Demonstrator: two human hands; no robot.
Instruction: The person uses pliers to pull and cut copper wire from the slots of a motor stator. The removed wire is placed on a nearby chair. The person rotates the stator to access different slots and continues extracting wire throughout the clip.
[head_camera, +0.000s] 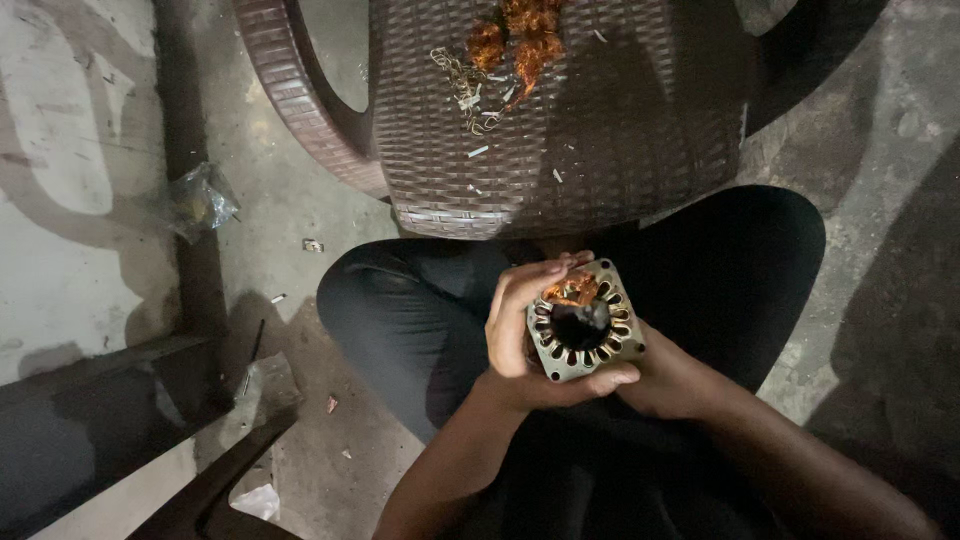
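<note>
A square grey metal motor stator (592, 352) with a ring of slots sits over my lap. A tuft of orange copper wire (572, 291) sticks out of its upper slots. My left hand (522, 330) wraps around its left side, thumb across the bottom edge and fingers curled over the top by the wire. My right hand (672, 382) cups the stator from underneath and the right, mostly hidden behind it.
A brown woven plastic chair (600, 130) stands just ahead, with clumps of pulled copper wire (520, 40) and scraps on its seat. A crumpled plastic bag (200, 200) lies on the concrete floor at left. Dark bars (110, 370) cross the lower left.
</note>
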